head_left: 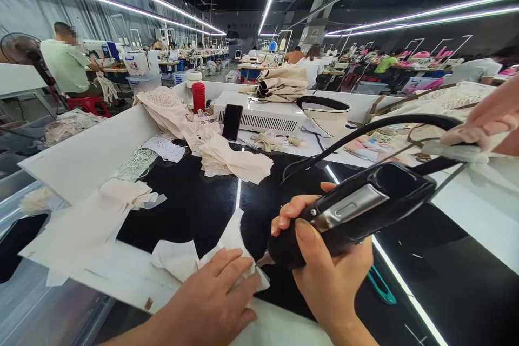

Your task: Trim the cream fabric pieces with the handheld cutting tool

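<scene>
My right hand is wrapped around a black corded handheld power tool with a metal plate on its side. The tool's narrow metal tip points down to the left, at the edge of a piece of white fabric. Whether the tip touches the cloth, I cannot tell. With fingers stretched out, my left hand lies flat on that fabric, close to the tip. The fabric spreads in folded flaps over the glossy black tabletop. A teal thread snipper lies to the right, partly hidden behind my right wrist.
Beige fabric stacks and a black phone are beyond my hands. Cut pieces lie at left, near pale cord. A white vented box stands behind. Another person's hand is at upper right, near the tool's cable.
</scene>
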The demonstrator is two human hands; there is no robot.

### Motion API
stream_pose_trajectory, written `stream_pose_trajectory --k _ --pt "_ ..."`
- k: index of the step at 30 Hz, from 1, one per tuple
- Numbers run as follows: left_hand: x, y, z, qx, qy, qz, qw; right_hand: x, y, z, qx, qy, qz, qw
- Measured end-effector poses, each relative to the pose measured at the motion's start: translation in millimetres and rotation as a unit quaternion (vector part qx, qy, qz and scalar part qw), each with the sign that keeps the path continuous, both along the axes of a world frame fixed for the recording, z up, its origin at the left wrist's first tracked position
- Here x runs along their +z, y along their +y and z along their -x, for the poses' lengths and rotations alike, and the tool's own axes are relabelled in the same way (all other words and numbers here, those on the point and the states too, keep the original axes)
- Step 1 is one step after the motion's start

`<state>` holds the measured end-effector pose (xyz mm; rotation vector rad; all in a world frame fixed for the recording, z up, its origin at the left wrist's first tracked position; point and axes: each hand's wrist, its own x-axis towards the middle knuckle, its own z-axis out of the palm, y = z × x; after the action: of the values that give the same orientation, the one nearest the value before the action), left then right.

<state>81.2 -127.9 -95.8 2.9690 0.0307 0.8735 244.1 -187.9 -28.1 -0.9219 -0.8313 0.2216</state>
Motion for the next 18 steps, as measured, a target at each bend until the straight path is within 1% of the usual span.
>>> stream_pose_trajectory --k 2,5,8,10,12,15,18 --pt "5.4 6 -1 -0.006 -0.004 0.004 1.000 -0.9 -1 0 0.001 0.000 -0.004 1.000" --pt "11.3 20 -3 -0.015 0.015 0.013 1.000 -1.3 0 2 -0.001 0.006 -0.007 1.000" --pt "14.0 29 -4 -0.021 0.017 0.000 1.000 -0.6 0 4 -0.001 0.010 -0.014 1.000" --pt "15.0 29 -3 -0.037 -0.002 -0.020 0.999 -0.1 0 5 0.000 0.010 -0.018 1.000" --pt "15.4 27 -4 -0.067 -0.014 -0.029 0.997 0.4 0 5 0.000 0.010 -0.018 1.000" --pt "14.2 24 -7 -0.103 0.008 -0.020 0.994 1.2 0 6 0.000 0.011 -0.015 1.000" --pt "11.4 26 -9 -0.103 0.032 0.003 0.994 1.2 1 6 -0.001 0.013 -0.014 1.000"
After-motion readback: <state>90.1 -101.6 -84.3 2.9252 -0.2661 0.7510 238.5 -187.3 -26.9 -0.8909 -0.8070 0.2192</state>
